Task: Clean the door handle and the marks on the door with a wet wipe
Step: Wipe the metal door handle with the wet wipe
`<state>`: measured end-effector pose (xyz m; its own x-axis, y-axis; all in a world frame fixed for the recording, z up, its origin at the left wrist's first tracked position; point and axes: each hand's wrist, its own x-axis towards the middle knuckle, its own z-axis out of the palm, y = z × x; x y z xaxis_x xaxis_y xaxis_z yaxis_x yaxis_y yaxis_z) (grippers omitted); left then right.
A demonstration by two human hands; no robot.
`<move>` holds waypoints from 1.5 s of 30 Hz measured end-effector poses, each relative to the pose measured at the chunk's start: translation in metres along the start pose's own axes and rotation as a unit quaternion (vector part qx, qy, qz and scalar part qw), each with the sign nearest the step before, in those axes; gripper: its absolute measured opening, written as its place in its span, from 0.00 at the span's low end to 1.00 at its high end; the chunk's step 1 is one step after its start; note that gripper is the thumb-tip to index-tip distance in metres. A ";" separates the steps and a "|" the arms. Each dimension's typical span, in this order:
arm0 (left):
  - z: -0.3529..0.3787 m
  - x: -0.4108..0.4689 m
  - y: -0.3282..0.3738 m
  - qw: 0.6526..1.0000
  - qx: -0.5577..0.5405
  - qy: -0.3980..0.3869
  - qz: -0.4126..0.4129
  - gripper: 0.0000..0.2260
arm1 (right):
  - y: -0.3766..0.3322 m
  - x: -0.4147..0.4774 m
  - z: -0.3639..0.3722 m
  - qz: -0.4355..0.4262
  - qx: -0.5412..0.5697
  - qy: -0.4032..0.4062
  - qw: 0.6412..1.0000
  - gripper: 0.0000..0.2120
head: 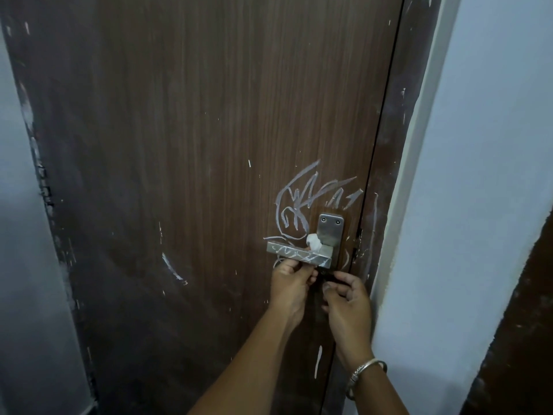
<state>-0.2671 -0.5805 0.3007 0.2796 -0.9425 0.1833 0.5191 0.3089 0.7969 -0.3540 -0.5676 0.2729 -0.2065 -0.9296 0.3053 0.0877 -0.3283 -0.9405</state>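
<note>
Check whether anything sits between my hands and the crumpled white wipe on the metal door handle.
Yes: the flat silver lever handle itself. The crumpled white wipe rests on top of it beside the steel backplate, while the left hand and right hand are both below the lever. Reaching round its upper side looks clear.

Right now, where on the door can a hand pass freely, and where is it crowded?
Free: the bare door left of the marks and above them. Crowded: at the handle, wipe on it, left hand and right hand just below.

door (179,145): 1 | handle (299,253): 1 | wipe (313,241): 1 (white wad) | hands (291,283) (348,298): 2 | bangle (363,369): 1
</note>
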 end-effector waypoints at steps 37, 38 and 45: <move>-0.006 -0.016 0.000 0.996 -0.009 -0.033 -0.078 0.11 | 0.001 -0.008 0.006 -0.002 -0.008 -0.006 1.000 0.13; -0.007 -0.016 0.000 0.997 0.001 -0.032 -0.074 0.11 | 0.002 -0.009 0.006 -0.002 -0.010 -0.009 1.000 0.14; -0.003 -0.016 0.008 0.996 0.047 -0.033 -0.069 0.12 | -0.002 -0.009 0.002 -0.007 -0.021 -0.013 1.000 0.13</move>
<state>-0.2655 -0.5622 0.3022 0.1561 -0.9823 0.1039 0.4701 0.1664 0.8668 -0.3503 -0.5588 0.2724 -0.1829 -0.9289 0.3220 0.0443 -0.3350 -0.9412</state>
